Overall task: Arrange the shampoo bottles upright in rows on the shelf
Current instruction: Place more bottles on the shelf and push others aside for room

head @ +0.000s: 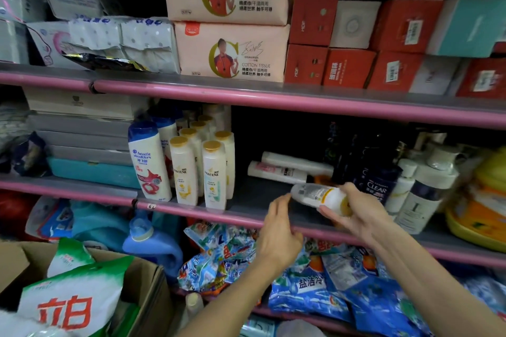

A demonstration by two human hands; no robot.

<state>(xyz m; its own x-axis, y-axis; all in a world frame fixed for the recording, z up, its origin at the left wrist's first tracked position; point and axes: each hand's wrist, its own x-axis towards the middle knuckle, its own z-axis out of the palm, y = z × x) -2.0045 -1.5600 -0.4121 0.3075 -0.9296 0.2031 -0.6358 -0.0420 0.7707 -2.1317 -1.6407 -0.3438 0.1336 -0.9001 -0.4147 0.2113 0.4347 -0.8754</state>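
Observation:
My right hand [358,210] grips a white shampoo bottle [317,195] that lies sideways above the middle shelf [262,220], its base pointing left. My left hand [278,230] hovers just left of the bottle's base, fingers loosely curled, one fingertip near or touching it. Several white gold-capped Pantene bottles [215,175] stand upright in rows at the shelf's left, beside a head & shoulders bottle [149,161]. Two white bottles [279,169] lie flat further back. Dark Clear bottles [375,180] stand to the right.
White pump bottles [427,186] and yellow containers [482,200] crowd the shelf's right end. Flat boxes [87,142] are stacked at the left. Detergent bags [315,276] fill the shelf below, and a cardboard box [147,282] with a green-white bag sits lower left. Tissue packs and red boxes line the top shelf.

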